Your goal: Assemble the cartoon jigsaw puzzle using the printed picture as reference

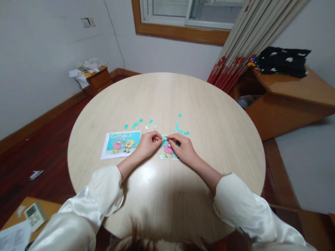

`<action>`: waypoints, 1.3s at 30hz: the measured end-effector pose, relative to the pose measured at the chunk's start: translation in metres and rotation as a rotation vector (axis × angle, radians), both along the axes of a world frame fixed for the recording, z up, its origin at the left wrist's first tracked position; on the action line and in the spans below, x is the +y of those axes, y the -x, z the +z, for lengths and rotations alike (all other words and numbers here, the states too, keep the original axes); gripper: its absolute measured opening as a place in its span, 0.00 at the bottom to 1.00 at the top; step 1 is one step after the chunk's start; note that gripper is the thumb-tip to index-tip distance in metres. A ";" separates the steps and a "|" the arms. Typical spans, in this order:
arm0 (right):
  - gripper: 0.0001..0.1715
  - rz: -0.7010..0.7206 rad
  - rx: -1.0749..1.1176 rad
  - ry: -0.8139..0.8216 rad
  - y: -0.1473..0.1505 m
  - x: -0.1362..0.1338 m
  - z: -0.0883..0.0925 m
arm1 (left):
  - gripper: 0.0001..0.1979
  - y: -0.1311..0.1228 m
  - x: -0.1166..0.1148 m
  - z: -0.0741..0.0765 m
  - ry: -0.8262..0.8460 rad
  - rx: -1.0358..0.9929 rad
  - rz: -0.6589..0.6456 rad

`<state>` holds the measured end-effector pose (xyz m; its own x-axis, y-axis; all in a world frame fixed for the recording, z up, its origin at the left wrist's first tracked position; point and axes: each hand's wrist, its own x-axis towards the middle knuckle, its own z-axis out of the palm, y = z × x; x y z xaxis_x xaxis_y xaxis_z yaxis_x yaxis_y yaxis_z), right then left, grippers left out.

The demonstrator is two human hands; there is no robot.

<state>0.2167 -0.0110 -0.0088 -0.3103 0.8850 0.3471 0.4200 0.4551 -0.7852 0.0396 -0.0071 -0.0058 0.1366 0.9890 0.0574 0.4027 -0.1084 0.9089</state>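
A partly assembled jigsaw puzzle [168, 150] with a pink cartoon starfish lies flat on the round table [162, 97]. At its upper left corner, my left hand [148, 143] is closed in a pinch, with a bit of a teal puzzle piece [164, 139] showing at the fingertips. My right hand [184, 149] covers the puzzle's right side. Its thumb and index finger are pinched together over the upper part, and what is between them is too small to make out. Left of the puzzle lies a printed reference picture [120, 143], its right edge partly behind my left hand.
Loose teal puzzle pieces [135, 124] are scattered beyond my left hand, and more loose pieces [180, 130] beyond my right. A wooden cabinet [293, 90] with black cloth [284, 61] stands at the right. A remote control [35, 216] sits at lower left.
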 end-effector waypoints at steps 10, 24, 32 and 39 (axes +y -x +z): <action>0.16 0.051 -0.099 -0.069 -0.002 0.000 -0.004 | 0.02 -0.002 -0.001 -0.001 -0.038 0.072 0.043; 0.17 0.085 -0.201 -0.131 -0.003 0.000 -0.012 | 0.04 -0.003 -0.004 0.006 -0.099 0.305 -0.023; 0.17 0.067 -0.180 -0.102 -0.002 -0.001 -0.009 | 0.05 -0.005 -0.006 0.012 -0.125 0.410 -0.061; 0.16 0.055 -0.173 -0.108 -0.002 -0.001 -0.009 | 0.06 -0.006 -0.006 0.013 -0.133 0.475 -0.083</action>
<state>0.2184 -0.0121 -0.0181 -0.4205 0.8255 0.3764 0.5164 0.5589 -0.6488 0.0455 -0.0129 0.0067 0.2560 0.9620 0.0946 0.7539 -0.2600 0.6033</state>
